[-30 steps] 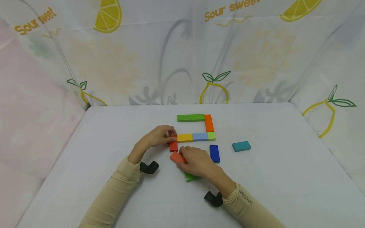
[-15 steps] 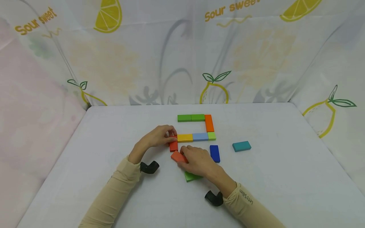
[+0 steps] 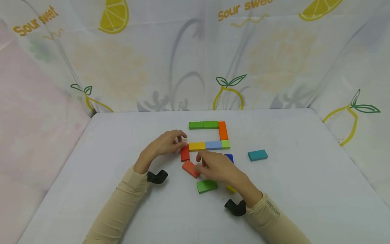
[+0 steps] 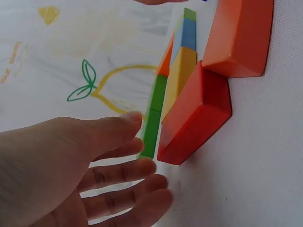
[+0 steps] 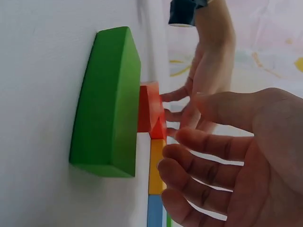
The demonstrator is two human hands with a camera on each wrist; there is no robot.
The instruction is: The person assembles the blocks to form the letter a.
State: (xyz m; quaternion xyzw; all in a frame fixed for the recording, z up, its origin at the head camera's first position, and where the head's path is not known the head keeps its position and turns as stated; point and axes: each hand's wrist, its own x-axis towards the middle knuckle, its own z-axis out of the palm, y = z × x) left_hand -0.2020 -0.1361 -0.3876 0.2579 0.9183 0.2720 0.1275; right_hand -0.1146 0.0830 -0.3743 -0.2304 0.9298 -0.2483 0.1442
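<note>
My left hand is held with loosely spread fingers at the far left corner of a red block. In the left wrist view its thumb and fingers stand apart from the red block, holding nothing. Below the red block, a coral block lies slanted, its upper corner close to the red one. My right hand hovers at the coral block's right end, fingers loosely bent around nothing. It partly covers a dark blue block. Nearer me lies a green block.
A yellow-orange block, a light blue block and a light green block form a row. An orange block links it to two green blocks behind. A teal block lies right; a yellow block shows beneath the right wrist.
My left fingers have let go of the red block and lifted slightly. My right hand has released the coral block and shifted up and right, uncovering the green block and part of the yellow one.
</note>
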